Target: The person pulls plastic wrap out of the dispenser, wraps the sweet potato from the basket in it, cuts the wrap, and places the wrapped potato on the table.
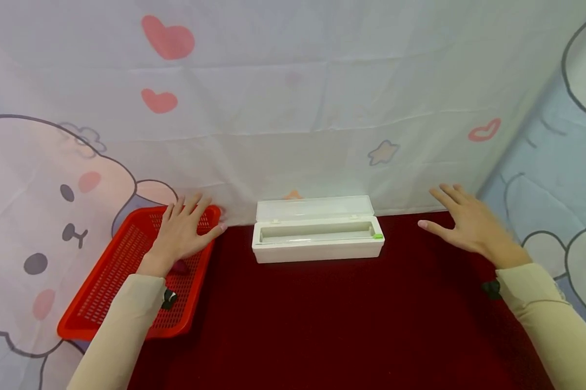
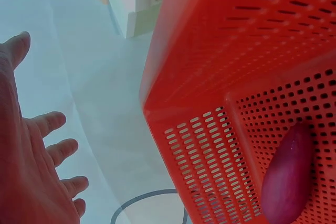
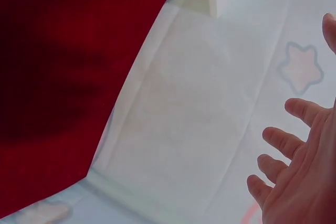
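My left hand [image 1: 178, 230] hovers over the red basket [image 1: 195, 314], fingers spread and holding nothing. Inside that basket lies a smooth purple oblong thing [image 2: 289, 177], shaped like a sweet potato, mostly hidden by my wrist in the head view. A long white cling film dispenser [image 1: 317, 252] stands at the back middle of the table, its clear lid [image 1: 314, 208] raised. On the dispenser's right end sits a small green slider [image 1: 378, 236]. Over the table's back right corner, my right hand [image 1: 473, 225] is raised with spread fingers, apart from everything.
A dark red cloth [image 1: 322, 325] covers the table. Behind it hangs a pale curtain [image 1: 283, 97] printed with hearts and cartoon animals, close behind the dispenser. Another printed curtain [image 1: 556, 179] borders the right side.
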### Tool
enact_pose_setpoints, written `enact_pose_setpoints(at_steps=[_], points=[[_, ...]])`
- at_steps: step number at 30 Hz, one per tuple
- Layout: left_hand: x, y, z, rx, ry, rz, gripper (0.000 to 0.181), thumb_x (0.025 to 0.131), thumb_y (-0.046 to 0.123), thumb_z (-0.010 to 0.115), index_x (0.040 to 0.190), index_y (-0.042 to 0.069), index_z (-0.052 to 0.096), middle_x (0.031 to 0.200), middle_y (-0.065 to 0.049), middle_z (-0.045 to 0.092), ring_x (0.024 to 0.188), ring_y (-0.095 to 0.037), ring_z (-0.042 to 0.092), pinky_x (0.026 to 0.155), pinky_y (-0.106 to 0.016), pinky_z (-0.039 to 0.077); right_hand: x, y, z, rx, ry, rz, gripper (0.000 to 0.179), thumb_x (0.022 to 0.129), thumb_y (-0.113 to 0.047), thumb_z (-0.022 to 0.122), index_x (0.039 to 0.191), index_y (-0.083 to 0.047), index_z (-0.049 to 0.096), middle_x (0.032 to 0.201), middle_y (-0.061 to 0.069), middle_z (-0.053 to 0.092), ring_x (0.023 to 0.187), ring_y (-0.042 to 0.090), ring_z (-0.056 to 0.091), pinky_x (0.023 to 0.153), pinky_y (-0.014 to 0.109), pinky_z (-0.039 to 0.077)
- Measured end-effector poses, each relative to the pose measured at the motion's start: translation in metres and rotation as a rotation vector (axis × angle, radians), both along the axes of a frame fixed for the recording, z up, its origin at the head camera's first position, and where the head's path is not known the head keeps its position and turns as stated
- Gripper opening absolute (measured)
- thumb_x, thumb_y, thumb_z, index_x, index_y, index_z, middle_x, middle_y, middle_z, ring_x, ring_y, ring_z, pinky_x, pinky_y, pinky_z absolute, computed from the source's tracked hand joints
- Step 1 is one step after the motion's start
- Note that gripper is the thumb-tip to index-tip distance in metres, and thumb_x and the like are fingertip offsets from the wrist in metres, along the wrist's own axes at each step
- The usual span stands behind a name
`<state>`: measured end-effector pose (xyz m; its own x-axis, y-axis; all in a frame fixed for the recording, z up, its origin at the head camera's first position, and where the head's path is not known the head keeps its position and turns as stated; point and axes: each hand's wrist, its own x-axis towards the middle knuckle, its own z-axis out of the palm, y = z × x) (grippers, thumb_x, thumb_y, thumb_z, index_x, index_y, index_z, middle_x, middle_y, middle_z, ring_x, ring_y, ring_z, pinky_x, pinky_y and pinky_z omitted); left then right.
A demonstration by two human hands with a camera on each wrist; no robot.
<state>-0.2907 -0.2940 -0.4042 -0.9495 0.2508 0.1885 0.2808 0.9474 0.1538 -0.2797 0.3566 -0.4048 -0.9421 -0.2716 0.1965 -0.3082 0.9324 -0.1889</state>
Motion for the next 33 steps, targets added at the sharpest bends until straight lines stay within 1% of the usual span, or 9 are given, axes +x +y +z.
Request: enact_pose_setpoints(at_steps=[4, 10, 13, 15, 19, 23, 29, 33], points=[[0.001, 0.002, -0.001, 0.003, -0.004, 0.000, 0.089, 0.102, 0.066, 0.054, 0.169, 0.012, 0.030, 0.175, -0.021, 0.024, 0.161, -0.054, 0.013, 0.128, -0.071, 0.005, 0.003, -0.005, -0.003, -0.018, 0.014, 0.015, 0.094, 0.096, -0.066, 0.066, 0.168, -0.012, 0.034, 0.172, 0.025, 0.030, 0.159, 0.053, 0.022, 0.119, 0.077, 0.024], [0.001, 0.008, -0.005, 0.019, 0.021, -0.020, 0.084, 0.102, 0.067, 0.052, 0.165, 0.012, 0.037, 0.173, -0.022, 0.028, 0.158, -0.056, 0.019, 0.127, -0.073, 0.009, 0.007, -0.007, -0.006, -0.040, 0.000, 0.025, 0.092, 0.097, -0.064, 0.067, 0.167, -0.011, 0.036, 0.171, 0.026, 0.031, 0.159, 0.054, 0.021, 0.119, 0.078, 0.023], [0.001, 0.010, -0.005, 0.032, 0.042, -0.030, 0.081, 0.102, 0.066, 0.055, 0.163, 0.014, 0.040, 0.171, -0.021, 0.032, 0.157, -0.055, 0.021, 0.127, -0.073, 0.011, 0.009, -0.012, -0.004, -0.042, -0.008, 0.026, 0.091, 0.098, -0.064, 0.066, 0.166, -0.011, 0.037, 0.171, 0.026, 0.031, 0.160, 0.053, 0.021, 0.120, 0.077, 0.023], [0.002, 0.010, -0.005, 0.034, 0.059, -0.040, 0.080, 0.101, 0.065, 0.057, 0.161, 0.014, 0.042, 0.169, -0.019, 0.035, 0.156, -0.054, 0.025, 0.126, -0.072, 0.014, 0.009, -0.015, -0.004, -0.035, 0.000, 0.036, 0.090, 0.098, -0.064, 0.065, 0.166, -0.011, 0.038, 0.170, 0.026, 0.034, 0.158, 0.054, 0.024, 0.119, 0.078, 0.024], [0.005, 0.010, -0.004, 0.029, 0.082, -0.063, 0.078, 0.100, 0.063, 0.060, 0.158, 0.012, 0.048, 0.165, -0.018, 0.043, 0.153, -0.048, 0.034, 0.125, -0.069, 0.021, 0.009, -0.021, -0.007, -0.021, 0.058, 0.073, 0.083, 0.100, -0.059, 0.066, 0.162, -0.009, 0.044, 0.163, 0.026, 0.044, 0.151, 0.054, 0.036, 0.116, 0.076, 0.031], [0.006, 0.011, -0.004, 0.034, 0.095, -0.080, 0.074, 0.100, 0.059, 0.062, 0.155, 0.010, 0.053, 0.161, -0.016, 0.049, 0.150, -0.041, 0.041, 0.125, -0.065, 0.026, 0.009, -0.023, -0.012, -0.029, 0.123, 0.101, 0.076, 0.101, -0.052, 0.068, 0.158, -0.005, 0.049, 0.157, 0.026, 0.050, 0.143, 0.053, 0.046, 0.113, 0.074, 0.037], [0.010, 0.018, -0.004, 0.057, 0.113, -0.102, 0.067, 0.100, 0.053, 0.065, 0.149, 0.007, 0.059, 0.156, -0.014, 0.054, 0.146, -0.040, 0.046, 0.124, -0.064, 0.029, 0.009, -0.027, -0.019, -0.065, 0.181, 0.150, 0.066, 0.102, -0.039, 0.071, 0.153, 0.001, 0.054, 0.153, 0.025, 0.055, 0.138, 0.051, 0.052, 0.112, 0.071, 0.040], [0.013, 0.023, -0.007, 0.057, 0.095, -0.106, 0.065, 0.102, 0.051, 0.065, 0.149, 0.007, 0.059, 0.156, -0.014, 0.056, 0.147, -0.039, 0.047, 0.125, -0.064, 0.029, 0.009, -0.033, -0.028, -0.104, 0.194, 0.170, 0.063, 0.103, -0.036, 0.070, 0.152, 0.001, 0.055, 0.153, 0.025, 0.055, 0.137, 0.051, 0.053, 0.111, 0.070, 0.041]])
